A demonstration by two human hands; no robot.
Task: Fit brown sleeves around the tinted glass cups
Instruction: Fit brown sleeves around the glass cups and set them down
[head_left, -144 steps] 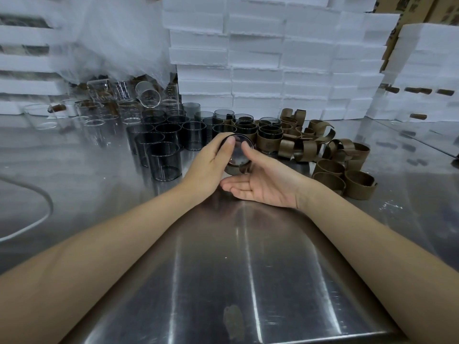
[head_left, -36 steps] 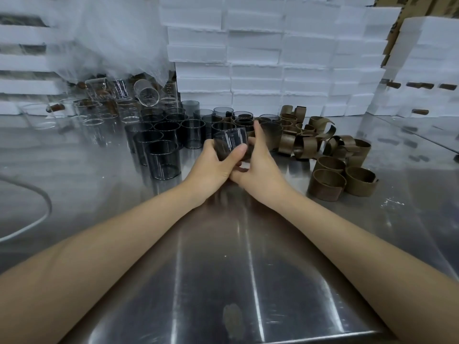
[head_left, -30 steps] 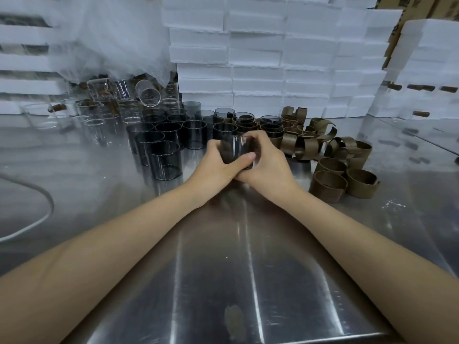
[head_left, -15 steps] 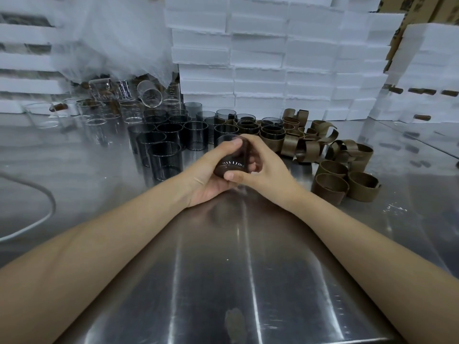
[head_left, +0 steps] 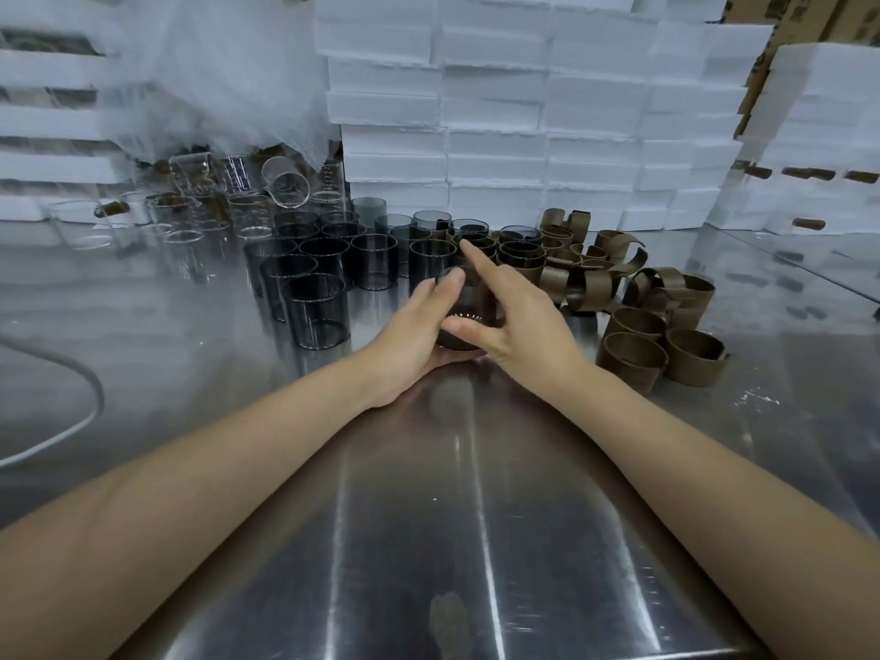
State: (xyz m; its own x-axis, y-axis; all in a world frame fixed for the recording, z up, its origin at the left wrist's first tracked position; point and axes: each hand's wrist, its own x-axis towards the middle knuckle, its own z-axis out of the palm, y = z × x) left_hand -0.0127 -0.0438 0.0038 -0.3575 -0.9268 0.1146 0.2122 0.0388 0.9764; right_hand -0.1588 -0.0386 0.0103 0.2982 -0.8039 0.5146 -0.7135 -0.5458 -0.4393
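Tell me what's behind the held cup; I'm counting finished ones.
More tinted cups stand behind the cup, some sleeved. The right hand covers those directly behind it, so a full count isn't possible.

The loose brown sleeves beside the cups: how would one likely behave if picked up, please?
Probably light and bendy: several brown sleeves lie uncurled as open strips. Likely to squash if squeezed, being thin hollow rings.

Our forearms reach far and converge; our left hand cups round the cup, our right hand splays, forefinger straight.
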